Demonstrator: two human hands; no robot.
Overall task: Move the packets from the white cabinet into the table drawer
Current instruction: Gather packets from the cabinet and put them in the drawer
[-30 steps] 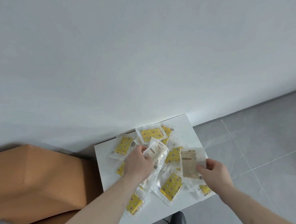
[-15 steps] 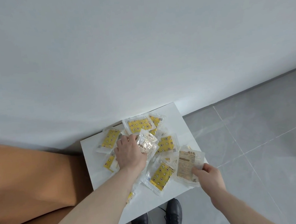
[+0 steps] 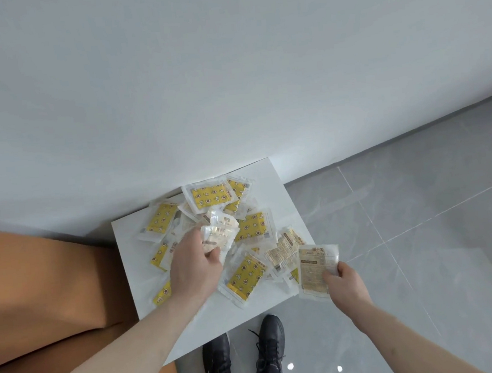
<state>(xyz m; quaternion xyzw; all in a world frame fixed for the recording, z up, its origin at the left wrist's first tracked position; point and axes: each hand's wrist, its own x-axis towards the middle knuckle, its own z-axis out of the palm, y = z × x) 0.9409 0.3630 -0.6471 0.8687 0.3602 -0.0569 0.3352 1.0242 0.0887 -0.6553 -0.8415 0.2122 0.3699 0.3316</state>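
Packets point(image 3: 249, 275) lie heaped on white cabinet surface point(image 3: 131, 259). Thin, light, slick film, likely to slide; best pinched at sealed edges. Left hand point(image 3: 194, 266) over the heap, fingers curled around a clear packet point(image 3: 221, 236). Right hand point(image 3: 344, 285) pinches a beige packet point(image 3: 315, 265) at the surface's right edge.

Yellow and clear packets point(image 3: 246, 276) lie scattered atop the white cabinet point(image 3: 130, 253).
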